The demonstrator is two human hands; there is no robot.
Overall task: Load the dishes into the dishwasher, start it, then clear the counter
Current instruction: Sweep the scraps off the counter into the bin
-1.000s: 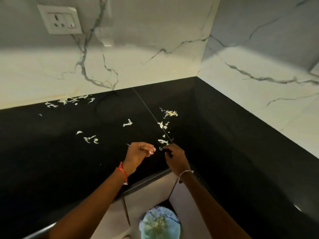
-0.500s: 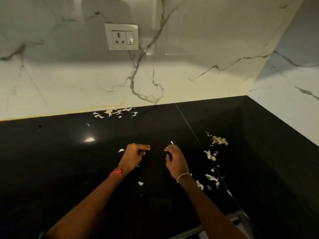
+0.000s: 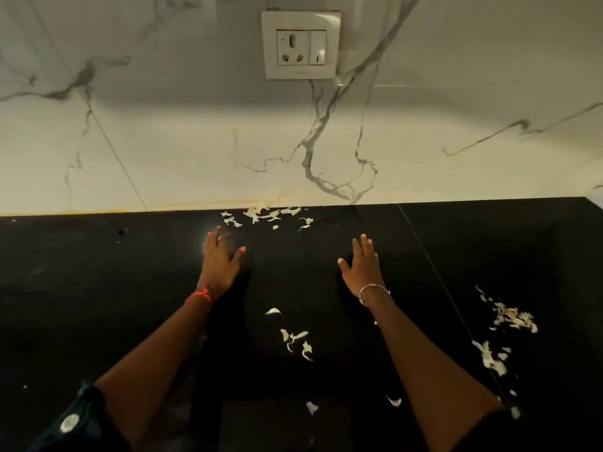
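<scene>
Head view. The worktop (image 3: pixel 98 305) is black, polished and stone-like, with a fine seam running back to the wall. Behind it stands a white backsplash (image 3: pixel 163 141) with grey veining, which carries a socket plate (image 3: pixel 301 45). The matter to be cleared is pale scraps, lying in three groups: a back cluster (image 3: pixel 264 215) at the wall foot just beyond the left hand (image 3: pixel 222 262), a middle cluster (image 3: pixel 293 337) between the forearms, and a right cluster (image 3: pixel 512 318) past the seam. The left hand and the right hand (image 3: pixel 360 269) are both palm-down with fingers straight, so each grip is fully open and holds nothing. Contact with the surface cannot be confirmed. In my judgement the scraps are thin, light, curled and papery. They should slide readily on the gloss and are best swept together with the palm edge rather than pinched singly.
</scene>
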